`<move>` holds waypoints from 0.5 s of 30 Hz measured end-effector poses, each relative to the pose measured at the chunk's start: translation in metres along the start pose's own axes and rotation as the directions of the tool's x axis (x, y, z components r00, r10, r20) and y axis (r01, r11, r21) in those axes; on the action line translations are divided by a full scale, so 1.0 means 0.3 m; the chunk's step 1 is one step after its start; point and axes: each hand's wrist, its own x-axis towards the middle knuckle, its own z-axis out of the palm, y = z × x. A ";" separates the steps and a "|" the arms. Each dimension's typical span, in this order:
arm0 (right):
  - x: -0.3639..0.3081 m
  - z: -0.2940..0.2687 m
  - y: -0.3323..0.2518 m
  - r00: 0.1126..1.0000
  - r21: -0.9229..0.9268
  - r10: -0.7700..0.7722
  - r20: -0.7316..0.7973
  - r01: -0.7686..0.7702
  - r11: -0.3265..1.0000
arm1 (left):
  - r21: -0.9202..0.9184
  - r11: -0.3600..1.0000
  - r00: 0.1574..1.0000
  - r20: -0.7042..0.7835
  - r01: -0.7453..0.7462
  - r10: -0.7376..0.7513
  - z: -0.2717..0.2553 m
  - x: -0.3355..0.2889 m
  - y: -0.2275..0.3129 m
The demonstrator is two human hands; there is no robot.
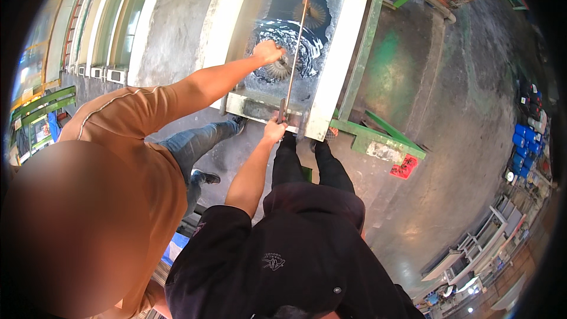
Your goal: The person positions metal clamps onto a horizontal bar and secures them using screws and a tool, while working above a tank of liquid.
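Note:
My left hand (274, 130) is closed around the near end of a long, thin, copper-coloured rod (301, 29), at the near rim of a long tank (339, 41). The rod runs lengthwise above dark, rippling liquid (316, 53). Beside it, a round, brush-like bundle of thin grey pieces (277, 71) sits partly in the liquid, and a co-worker's hand (269, 52) is at its top. Farther along the rod, a second round, brownish bundle (313, 15) shows in the liquid. My right hand is out of sight.
A co-worker in a tan shirt (133, 118) stands close on my left, one arm over the tank. Another pale-walled tank (171, 23) lies to the left. A green metal frame (378, 142) juts out on the right, with a red sheet (404, 166) by it. Blue drums (522, 147) stand far right.

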 end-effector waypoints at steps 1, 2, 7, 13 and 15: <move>0.021 0.013 -0.003 1.000 -0.001 -0.026 0.007 0.026 1.000 | -0.013 1.000 0.998 -0.068 -0.001 0.001 0.006 0.072 -0.074; 0.014 0.018 0.018 1.000 -0.006 -0.027 0.006 0.027 1.000 | -0.012 1.000 0.998 -0.060 -0.002 0.001 0.016 0.066 -0.056; -0.009 0.040 0.107 0.999 -0.022 -0.028 -0.023 0.027 0.999 | -0.069 0.995 0.997 0.044 0.068 -0.065 0.038 -0.044 0.074; 0.015 0.101 0.160 0.995 0.006 -0.083 -0.058 0.084 0.996 | -0.046 0.998 0.999 -0.042 -0.030 0.028 0.079 0.072 -0.038; 0.028 0.119 0.102 0.988 0.076 -0.102 -0.114 0.111 0.991 | -0.091 0.996 1.000 -0.008 0.024 -0.024 0.037 0.105 -0.078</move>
